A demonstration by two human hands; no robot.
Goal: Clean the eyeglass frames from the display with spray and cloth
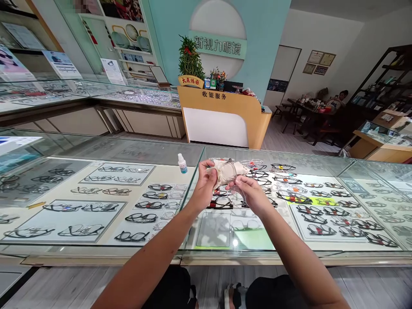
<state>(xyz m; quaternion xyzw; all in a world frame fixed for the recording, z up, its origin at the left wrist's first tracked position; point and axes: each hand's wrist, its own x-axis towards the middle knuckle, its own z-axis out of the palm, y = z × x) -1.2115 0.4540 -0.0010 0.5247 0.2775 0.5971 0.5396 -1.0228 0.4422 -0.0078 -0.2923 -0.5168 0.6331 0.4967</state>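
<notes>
In the middle of the head view, my left hand [204, 184] pinches a cream-coloured cloth [242, 168] that is bunched behind a pair of clear-framed eyeglasses [236, 170]. The left thumb presses on the front of the cloth. My right hand [251, 194] has its fingers closed on the lower right side of the eyeglasses, and a thin temple arm hangs beside them. Both hands are held above the glass display case [199, 254]. A small white spray bottle [182, 164] with a blue label stands to the left of my left hand.
Rows of eyeglasses [318, 230] lie inside the case on both sides. A yellow pencil-like stick [36, 205] lies at the left. Beyond the case stands a wooden counter [222, 95] with a plant [190, 60]. A person [336, 102] sits by a dark table at the far right.
</notes>
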